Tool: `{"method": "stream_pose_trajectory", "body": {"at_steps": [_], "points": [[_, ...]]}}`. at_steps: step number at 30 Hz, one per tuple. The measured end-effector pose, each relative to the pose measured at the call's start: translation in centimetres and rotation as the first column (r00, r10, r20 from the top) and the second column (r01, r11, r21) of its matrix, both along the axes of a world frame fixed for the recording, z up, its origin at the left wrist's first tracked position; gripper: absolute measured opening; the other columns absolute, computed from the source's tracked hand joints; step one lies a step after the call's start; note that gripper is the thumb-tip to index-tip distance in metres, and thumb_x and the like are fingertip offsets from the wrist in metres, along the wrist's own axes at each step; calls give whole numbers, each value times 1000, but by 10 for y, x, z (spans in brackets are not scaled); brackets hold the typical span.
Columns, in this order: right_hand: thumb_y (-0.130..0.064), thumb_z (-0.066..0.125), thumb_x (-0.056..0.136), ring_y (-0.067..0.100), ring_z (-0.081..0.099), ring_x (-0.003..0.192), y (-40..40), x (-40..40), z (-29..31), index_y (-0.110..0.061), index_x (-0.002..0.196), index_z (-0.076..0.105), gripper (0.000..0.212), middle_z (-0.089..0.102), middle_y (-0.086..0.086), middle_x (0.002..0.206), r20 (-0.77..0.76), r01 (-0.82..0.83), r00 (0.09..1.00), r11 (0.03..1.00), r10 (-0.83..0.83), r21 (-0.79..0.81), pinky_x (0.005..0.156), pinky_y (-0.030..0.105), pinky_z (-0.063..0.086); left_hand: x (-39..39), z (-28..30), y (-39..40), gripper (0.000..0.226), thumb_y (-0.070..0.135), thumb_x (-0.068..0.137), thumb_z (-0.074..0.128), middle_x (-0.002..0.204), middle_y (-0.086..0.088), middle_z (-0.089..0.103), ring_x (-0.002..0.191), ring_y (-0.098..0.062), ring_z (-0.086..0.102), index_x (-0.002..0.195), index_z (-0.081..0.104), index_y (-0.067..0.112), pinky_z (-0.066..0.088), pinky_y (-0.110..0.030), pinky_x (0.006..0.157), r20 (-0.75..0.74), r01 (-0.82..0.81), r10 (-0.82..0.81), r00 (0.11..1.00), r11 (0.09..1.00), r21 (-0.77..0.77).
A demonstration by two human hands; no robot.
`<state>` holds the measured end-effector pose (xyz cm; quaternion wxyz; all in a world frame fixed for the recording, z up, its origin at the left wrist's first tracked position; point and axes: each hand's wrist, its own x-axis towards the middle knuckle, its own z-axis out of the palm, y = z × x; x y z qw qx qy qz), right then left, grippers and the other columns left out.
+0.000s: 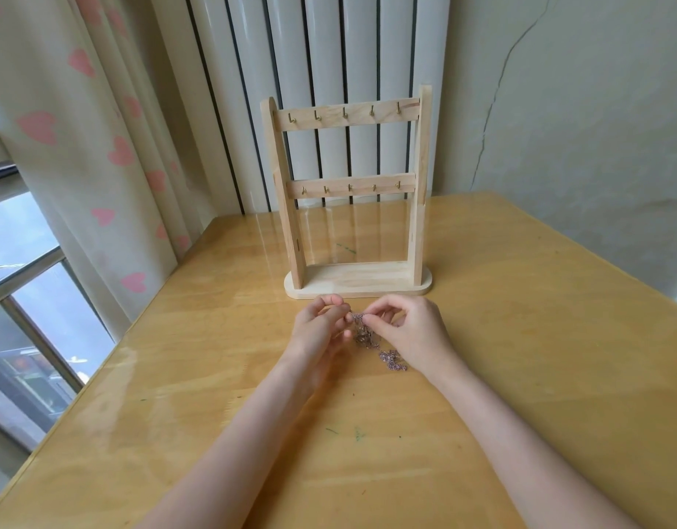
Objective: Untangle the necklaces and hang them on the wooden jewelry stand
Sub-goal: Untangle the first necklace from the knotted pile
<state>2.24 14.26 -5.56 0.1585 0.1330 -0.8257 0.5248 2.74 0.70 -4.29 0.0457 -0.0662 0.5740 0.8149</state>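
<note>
Before the stand (352, 200) | left hand (319, 330) pinches necklaces (367, 336) | right hand (409, 330) pinches same tangle

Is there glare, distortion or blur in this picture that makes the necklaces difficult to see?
Head view: daylight from the window puts pale glare on the glossy table; the wide lens bends the edges, so the curtain leans; the tangled necklaces between the left hand and the right hand are small and soft, with single chains not separable.
</note>
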Motion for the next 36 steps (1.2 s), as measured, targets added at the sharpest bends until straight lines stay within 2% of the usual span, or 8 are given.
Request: {"method": "stream_pose_trajectory", "body": {"at_steps": [5,8,10,15,18,21,23,36], "points": [[-3,64,82,1,51,59,3,-1,5,-17,71,63,17,62,-5,70,132,-28,989,951,72,-309,58,17,44,-1,-1,1,20,-5,90,48,53,1,50,44,-7,46,79,49,11,34,-13,37,47,15,-18,999,998,56],[-2,55,88,10,53,64,9,1,12,-9,75,59,15,62,3,71,202,-71,945,765,256,-640,61,21,44,0,0,5,20,-4,90,50,55,1,52,49,-8,47,79,51,13,34,-13,38,28,82,-82,996,997,11],[-3,51,90,13,54,64,11,2,14,-9,75,56,17,61,2,68,208,-99,915,692,346,-716,61,22,44,-1,1,6,19,-3,90,50,55,1,53,51,-8,49,79,51,13,35,-13,39,23,83,-84,996,996,42],[-3,50,92,13,49,52,9,5,14,-9,79,54,14,60,2,69,226,-106,905,706,360,-700,49,20,38,-2,0,0,17,-3,90,50,57,-1,54,50,-8,51,82,50,13,39,-13,41,0,41,-41,999,995,86],[-5,50,92,10,42,47,10,5,15,-10,80,54,14,59,1,68,223,-95,916,721,333,-687,46,18,33,2,1,0,13,-1,89,53,66,-1,57,53,-8,53,90,54,12,40,-14,42,-29,153,-152,988,986,73],[-5,51,92,8,38,45,12,5,16,-11,80,55,14,55,1,66,227,-72,930,749,289,-659,45,17,30,7,1,5,16,4,86,61,70,3,61,57,-6,53,101,60,11,43,-15,49,-77,298,-310,948,945,-133],[-5,51,92,8,35,43,13,5,15,-11,80,56,13,54,1,66,214,-79,937,763,278,-642,44,17,28,9,-1,9,8,4,85,63,67,2,57,52,-5,48,91,62,10,39,-14,48,-117,299,-350,929,900,-317],[-2,53,90,8,44,54,12,4,15,-10,78,58,15,56,1,67,180,-45,960,752,215,-658,47,17,33,2,-4,-1,7,11,87,62,56,11,57,49,1,47,82,65,15,32,-13,42,-150,53,-99,984,957,-284]]}}
